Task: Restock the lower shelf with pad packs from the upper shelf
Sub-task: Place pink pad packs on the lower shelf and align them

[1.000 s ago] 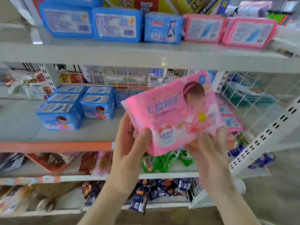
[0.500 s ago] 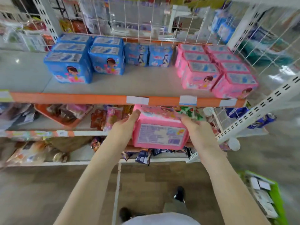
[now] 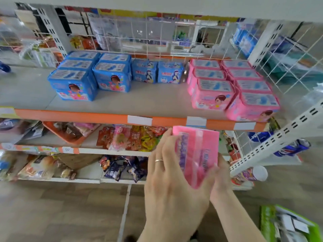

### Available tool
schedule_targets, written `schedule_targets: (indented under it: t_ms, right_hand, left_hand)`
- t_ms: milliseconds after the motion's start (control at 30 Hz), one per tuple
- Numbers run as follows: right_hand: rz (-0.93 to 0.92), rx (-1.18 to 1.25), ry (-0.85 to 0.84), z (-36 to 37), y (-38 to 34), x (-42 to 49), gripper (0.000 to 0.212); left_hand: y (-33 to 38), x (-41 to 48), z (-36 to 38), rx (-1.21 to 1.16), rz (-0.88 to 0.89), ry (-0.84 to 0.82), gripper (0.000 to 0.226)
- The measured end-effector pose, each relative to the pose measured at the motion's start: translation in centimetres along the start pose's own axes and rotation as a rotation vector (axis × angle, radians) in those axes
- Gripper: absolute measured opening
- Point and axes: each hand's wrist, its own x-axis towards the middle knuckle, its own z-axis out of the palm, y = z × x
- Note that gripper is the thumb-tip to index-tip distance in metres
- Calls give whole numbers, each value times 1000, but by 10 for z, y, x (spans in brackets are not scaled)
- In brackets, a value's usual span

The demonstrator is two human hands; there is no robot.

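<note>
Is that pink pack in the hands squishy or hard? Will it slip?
Probably squishy: the pink pack has puffy, rounded edges. Likely light, held midair. Its glossy wrapper might slip, so left hand and right hand both hold it.

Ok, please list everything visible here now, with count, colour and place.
blue pad packs: at least seven, blue, orange-edged shelf, left
pink pad packs: at least seven, pink, same shelf, right
held pad pack: one, pink, below the shelf edge
price labels: at least three, white, on the orange edge
snack packets: many, mixed, lower shelves
tray: one, orange, lower shelf, left
crate: one, green, floor, right
left hand, right hand: two, bare, gripping the held pad pack
</note>
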Motion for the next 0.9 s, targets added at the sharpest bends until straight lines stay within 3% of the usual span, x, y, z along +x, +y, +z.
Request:
schedule_targets:
  t_ms: [167, 367, 467, 533, 633, 767, 900]
  right_hand:
    - [-153, -43, -7, -42, -26, 26, 26]
    - [-447, 42, -109, -80, -46, 45, 24]
    - [-480, 57, -157, -95, -48, 50, 28]
    - [-479, 38, -188, -102, -43, 52, 32]
    - [-459, -123, -180, -108, -38, 55, 30]
    - [-454, -491, -87, -104, -46, 67, 8]
    - [-493, -601, -40, -88, -54, 76, 33]
  left_hand:
    - [-10, 15, 33, -130, 31, 31, 73]
    - [-20, 38, 53, -207, -69, -184, 63]
    - [-18, 41, 64, -336, -105, -262, 55]
    - [-13, 42, 72, -326, -124, -225, 49]
    - [-11, 46, 79, -321, -228, -167, 40]
    - [-14, 62, 79, -232, -272, -100, 37]
    - [-32, 83, 75, -241, -277, -146, 41]
